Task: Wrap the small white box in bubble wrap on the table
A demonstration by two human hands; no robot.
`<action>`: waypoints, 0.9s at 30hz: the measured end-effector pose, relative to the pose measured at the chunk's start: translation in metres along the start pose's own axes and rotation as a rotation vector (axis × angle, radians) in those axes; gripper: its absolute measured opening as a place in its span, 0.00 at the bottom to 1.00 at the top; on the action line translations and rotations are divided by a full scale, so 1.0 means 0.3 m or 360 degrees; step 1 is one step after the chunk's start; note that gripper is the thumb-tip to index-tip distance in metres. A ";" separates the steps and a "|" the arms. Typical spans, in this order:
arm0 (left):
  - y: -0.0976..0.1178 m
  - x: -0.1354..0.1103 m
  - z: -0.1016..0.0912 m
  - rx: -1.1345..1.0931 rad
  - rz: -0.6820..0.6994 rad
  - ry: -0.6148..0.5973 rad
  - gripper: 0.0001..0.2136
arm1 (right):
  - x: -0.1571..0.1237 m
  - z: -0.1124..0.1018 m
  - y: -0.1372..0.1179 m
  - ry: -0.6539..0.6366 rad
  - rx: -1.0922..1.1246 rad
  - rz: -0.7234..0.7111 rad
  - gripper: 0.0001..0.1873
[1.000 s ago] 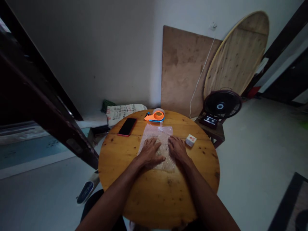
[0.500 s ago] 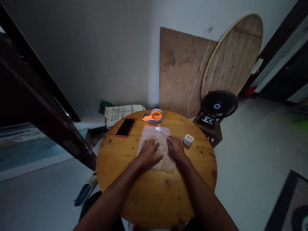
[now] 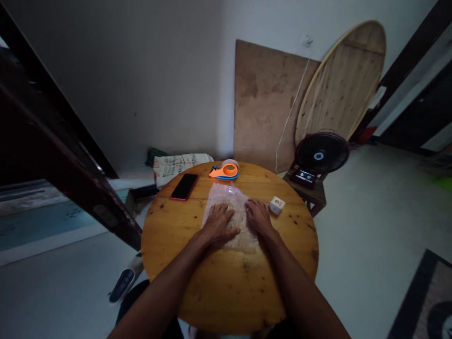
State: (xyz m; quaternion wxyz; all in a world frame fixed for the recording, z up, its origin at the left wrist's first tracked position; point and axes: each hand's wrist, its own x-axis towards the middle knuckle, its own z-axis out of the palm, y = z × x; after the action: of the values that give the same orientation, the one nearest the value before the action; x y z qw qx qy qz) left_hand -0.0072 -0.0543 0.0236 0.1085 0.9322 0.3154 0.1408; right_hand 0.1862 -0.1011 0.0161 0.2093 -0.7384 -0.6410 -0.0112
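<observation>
A sheet of clear bubble wrap [image 3: 236, 240] lies on the round wooden table [image 3: 226, 287] in front of me. My left hand [image 3: 219, 223] rests flat on its left half, fingers spread and thumb pointing right. At the sheet's right edge, my right hand [image 3: 259, 217] has its fingers bent and closed on the wrap; the fingertips are partly hidden. Just right of that hand sits a small white box [image 3: 277, 205] with a red mark. Beyond the sheet's far edge stands an orange and blue tape dispenser [image 3: 225, 170] with a roll of clear tape.
A black phone with a red edge [image 3: 184, 187] lies at the table's left. Behind the right side, a dark fan [image 3: 319, 155] stands on a stool [image 3: 319, 195]. A brown board [image 3: 268, 103] and a round wooden top [image 3: 348, 75] lean against the wall.
The far right corner of the bubble wrap has folded inward, so that edge now slopes toward my right hand. Both hands stay almost in place.
</observation>
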 end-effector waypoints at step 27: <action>0.007 0.000 0.003 -0.0018 -0.0008 -0.0009 0.32 | -0.002 0.006 0.008 0.0058 0.0065 0.0005 0.15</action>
State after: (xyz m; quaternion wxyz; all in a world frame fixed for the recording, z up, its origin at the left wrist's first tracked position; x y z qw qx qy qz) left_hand -0.0058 -0.0561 0.0232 0.1150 0.9311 0.3166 0.1397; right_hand 0.1879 -0.1011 0.0135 0.2361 -0.7347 -0.6359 -0.0111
